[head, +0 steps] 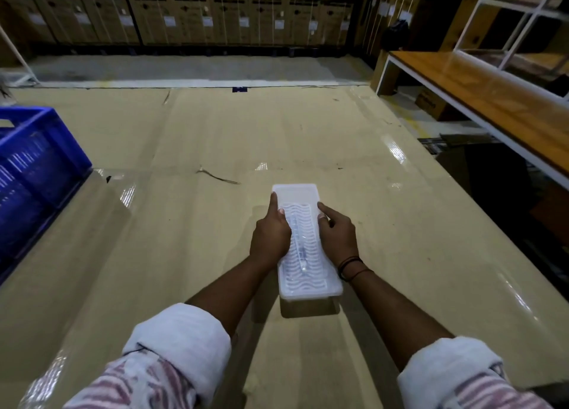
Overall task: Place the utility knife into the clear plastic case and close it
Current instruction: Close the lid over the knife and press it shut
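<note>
A long clear plastic case (303,199) with a wavy-ribbed lid lies lengthwise on the tan table in front of me. Through the lid a slim utility knife (299,248) shows inside, running along the case's length. My left hand (271,233) grips the case's left side, index finger stretched along the far left edge and thumb on the lid. My right hand (337,236) presses on the right side, fingers on the lid's edge. The lid sits down over the case. A dark cord bracelet circles my right wrist.
A blue plastic crate (37,162) stands at the table's left edge. A wooden-topped white-framed bench (480,94) and shelving run along the right. Stacked cardboard boxes (200,11) line the far wall. The tan table surface (215,131) stretches ahead.
</note>
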